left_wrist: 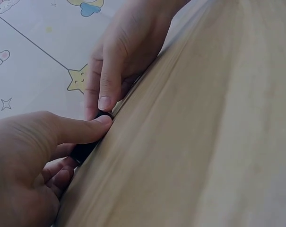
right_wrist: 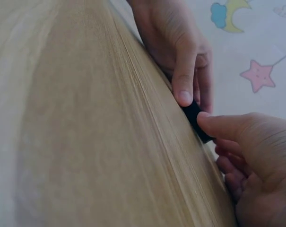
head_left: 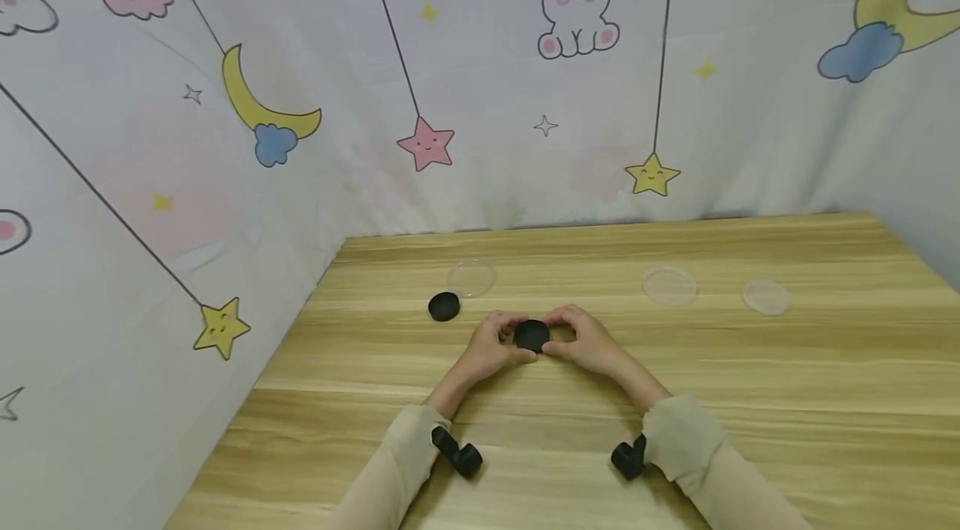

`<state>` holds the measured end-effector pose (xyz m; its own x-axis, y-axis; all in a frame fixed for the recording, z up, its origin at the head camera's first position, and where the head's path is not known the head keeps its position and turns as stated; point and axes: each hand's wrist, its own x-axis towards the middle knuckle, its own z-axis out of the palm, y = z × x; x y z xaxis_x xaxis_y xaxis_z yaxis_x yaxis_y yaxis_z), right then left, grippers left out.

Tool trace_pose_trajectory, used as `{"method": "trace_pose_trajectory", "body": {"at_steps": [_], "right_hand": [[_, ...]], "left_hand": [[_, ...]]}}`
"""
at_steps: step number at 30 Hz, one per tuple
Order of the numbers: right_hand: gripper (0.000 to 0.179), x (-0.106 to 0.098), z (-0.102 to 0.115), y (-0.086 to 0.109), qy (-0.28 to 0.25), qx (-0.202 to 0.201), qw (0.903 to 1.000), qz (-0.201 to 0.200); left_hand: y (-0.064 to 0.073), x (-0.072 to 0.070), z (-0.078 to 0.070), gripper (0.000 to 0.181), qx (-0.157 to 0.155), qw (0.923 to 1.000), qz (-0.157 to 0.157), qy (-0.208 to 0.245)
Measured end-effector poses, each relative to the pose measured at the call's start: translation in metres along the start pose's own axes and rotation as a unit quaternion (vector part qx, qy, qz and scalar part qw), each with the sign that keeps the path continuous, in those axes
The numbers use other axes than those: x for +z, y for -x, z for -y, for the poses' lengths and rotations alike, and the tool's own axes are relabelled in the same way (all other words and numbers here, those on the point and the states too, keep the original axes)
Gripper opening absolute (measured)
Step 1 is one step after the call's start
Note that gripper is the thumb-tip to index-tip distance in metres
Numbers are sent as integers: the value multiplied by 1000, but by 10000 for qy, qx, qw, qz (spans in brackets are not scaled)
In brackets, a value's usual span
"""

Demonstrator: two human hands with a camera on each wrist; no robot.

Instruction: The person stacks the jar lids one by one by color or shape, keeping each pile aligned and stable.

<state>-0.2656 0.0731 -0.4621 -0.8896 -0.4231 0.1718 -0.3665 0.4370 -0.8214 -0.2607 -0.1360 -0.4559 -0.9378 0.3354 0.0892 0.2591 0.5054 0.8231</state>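
A small black round cap (head_left: 532,336) with a raised rim lies on the wooden table, between both hands. From its left side the left hand (head_left: 491,347) grips it, thumb at the near edge and fingers round the far edge. The right hand (head_left: 589,342) holds the opposite side the same way. In the left wrist view, the cap's dark side (left_wrist: 84,150) shows beneath the left thumb. Seen from the right wrist, the black cap (right_wrist: 195,120) stands low at the table surface, with both thumbs on it. Part of each hand's fingers is hidden behind the cap.
Left of the hands lies a second black round cap (head_left: 444,306), close to a clear round disc (head_left: 472,277). Farther right are two more clear discs (head_left: 670,286) (head_left: 766,297). A patterned cloth (head_left: 495,80) hangs along the back and left table edges.
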Motion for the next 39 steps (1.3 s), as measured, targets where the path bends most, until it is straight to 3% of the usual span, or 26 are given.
{"method": "trace_pose_trajectory", "body": {"at_steps": [6, 16, 24, 28, 34, 39], "right_hand": [[39, 1, -2, 0, 60, -77, 9999, -62], [40, 4, -1, 4, 54, -72, 9999, -56], [56, 5, 2, 5, -357, 319, 9989, 15], [56, 6, 1, 3, -467, 372, 9982, 11], [51, 3, 5, 1, -886, 440, 9935, -564], [47, -2, 28, -13, -1170, 319, 9863, -1121]], "left_hand": [[0, -2, 1, 57, -60, 9998, 187, 66], [3, -1, 5, 57, -43, 9998, 201, 28], [4, -3, 3, 62, -74, 9998, 185, 82], [5, -4, 2, 66, -152, 9996, 181, 181], [3, -10, -3, 67, -412, 9975, 89, 560], [-3, -27, -16, 67, -252, 9954, -425, 816]]}}
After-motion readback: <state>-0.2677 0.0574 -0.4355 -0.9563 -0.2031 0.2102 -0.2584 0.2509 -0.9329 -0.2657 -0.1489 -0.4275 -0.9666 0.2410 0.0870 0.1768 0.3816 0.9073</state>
